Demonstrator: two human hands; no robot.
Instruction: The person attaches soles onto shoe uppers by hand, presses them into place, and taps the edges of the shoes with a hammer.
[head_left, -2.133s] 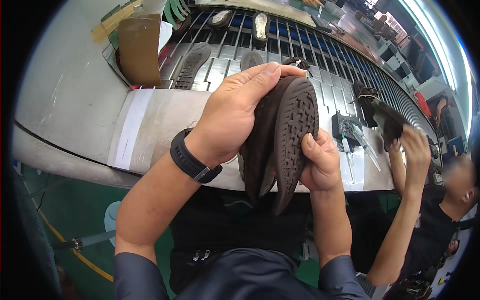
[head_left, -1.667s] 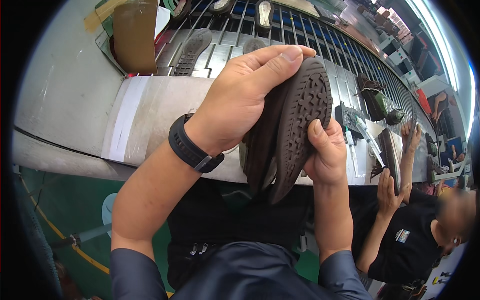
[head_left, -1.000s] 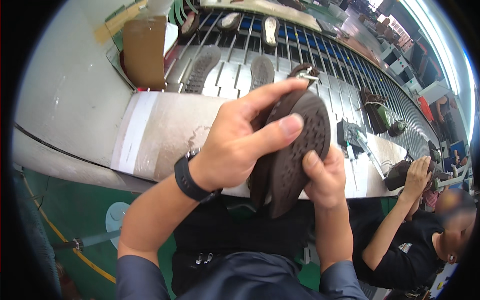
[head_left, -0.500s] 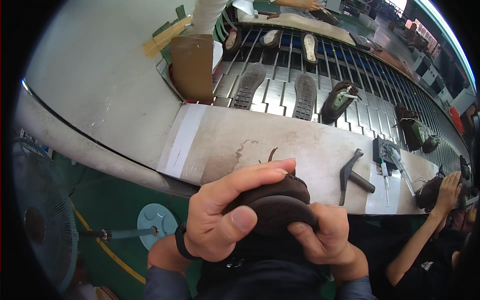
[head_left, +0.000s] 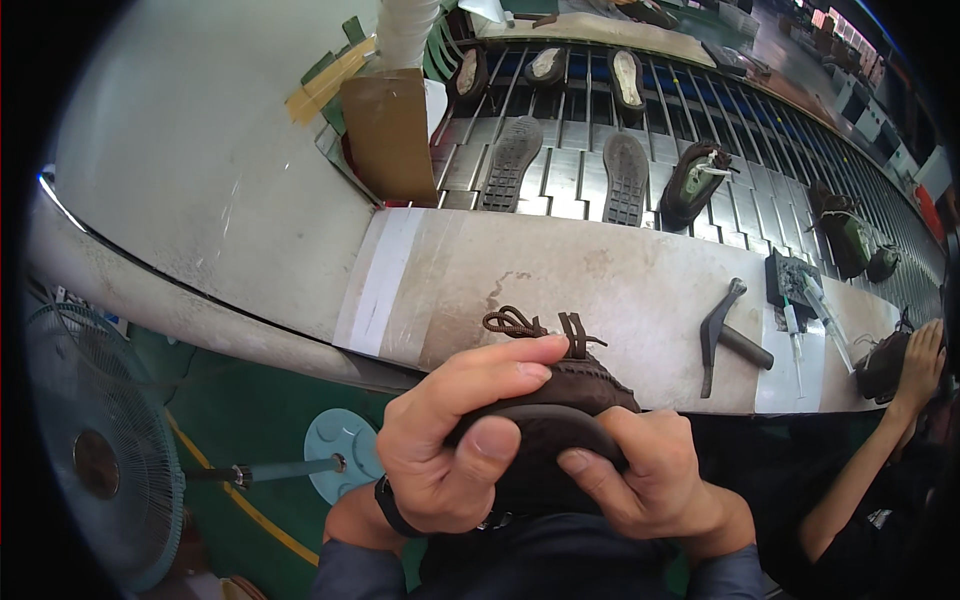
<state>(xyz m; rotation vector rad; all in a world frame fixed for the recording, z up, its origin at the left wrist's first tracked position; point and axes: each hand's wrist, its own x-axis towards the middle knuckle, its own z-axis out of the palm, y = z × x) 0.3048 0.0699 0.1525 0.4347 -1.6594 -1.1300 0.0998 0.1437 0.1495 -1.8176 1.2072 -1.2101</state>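
Note:
Between both hands I hold a dark brown shoe (head_left: 590,385) at the bench's near edge, its dark sole edge facing me and its laces on the far side. My left hand (head_left: 455,430) wraps the shoe's left part, fingers over the upper and thumb by the sole. My right hand (head_left: 650,470) pinches the right end of the sole between thumb and fingers. Beyond the shoe, to the right, a hammer (head_left: 730,340) with a dark handle lies on the bench. Part of the shoe is hidden behind my fingers.
A roller conveyor (head_left: 560,185) behind the bench carries grey soles (head_left: 626,180) and brown shoes (head_left: 692,190). Syringes (head_left: 825,315) rest by a dark block. At right, a co-worker's hand (head_left: 920,370) touches another shoe (head_left: 880,368). A fan (head_left: 100,450) stands at lower left.
The shoe has tilted in my hands, so its brown laces and more of its upper now show. Both hands keep their hold. The view has shifted slightly.

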